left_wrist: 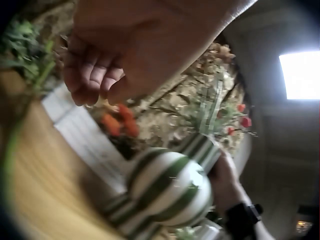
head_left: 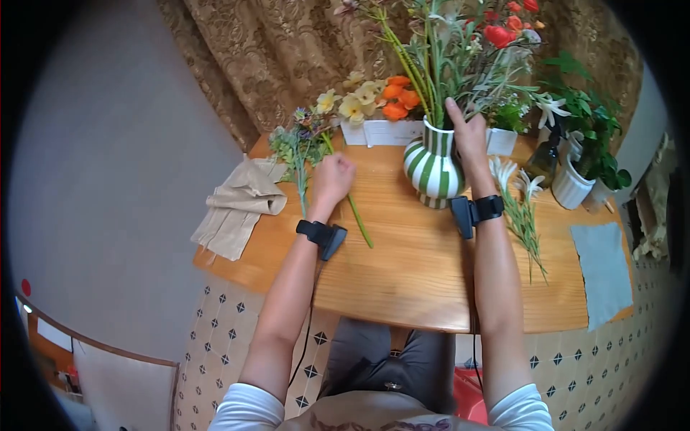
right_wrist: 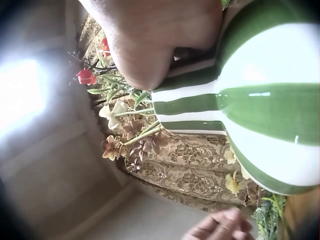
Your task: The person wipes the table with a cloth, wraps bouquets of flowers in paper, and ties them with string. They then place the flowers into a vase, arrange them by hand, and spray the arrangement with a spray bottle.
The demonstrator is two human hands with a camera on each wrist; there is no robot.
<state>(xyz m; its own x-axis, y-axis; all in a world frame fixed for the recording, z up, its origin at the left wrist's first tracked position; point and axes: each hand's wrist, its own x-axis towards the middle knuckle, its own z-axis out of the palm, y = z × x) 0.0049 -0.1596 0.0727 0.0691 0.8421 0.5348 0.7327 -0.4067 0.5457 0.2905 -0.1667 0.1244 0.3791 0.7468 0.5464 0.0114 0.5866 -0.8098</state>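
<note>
My right hand (head_left: 471,136) grips the neck of a green-and-white striped vase (head_left: 435,169), thumb pointing up along its rim; the other fingers are mostly hidden behind the neck. Artificial stems with red flowers (head_left: 498,36), green leaves and bare green stalks rise from the vase. In the right wrist view the hand (right_wrist: 160,40) lies against the striped neck. My left hand (head_left: 334,178) hovers with loosely curled fingers near a long green stem (head_left: 359,219) on the table. Nothing shows between its fingers (left_wrist: 92,75) in the left wrist view. Beside it lies a leafy bunch with purple flowers (head_left: 298,144).
Crumpled brown paper (head_left: 241,205) covers the table's left side. White lilies (head_left: 528,223) lie right of the vase, with a grey cloth (head_left: 604,269) beyond. Behind stand yellow flowers (head_left: 352,108), orange flowers (head_left: 399,97), a white box (head_left: 392,132), a dark spray bottle (head_left: 544,158) and white-potted plants (head_left: 573,183).
</note>
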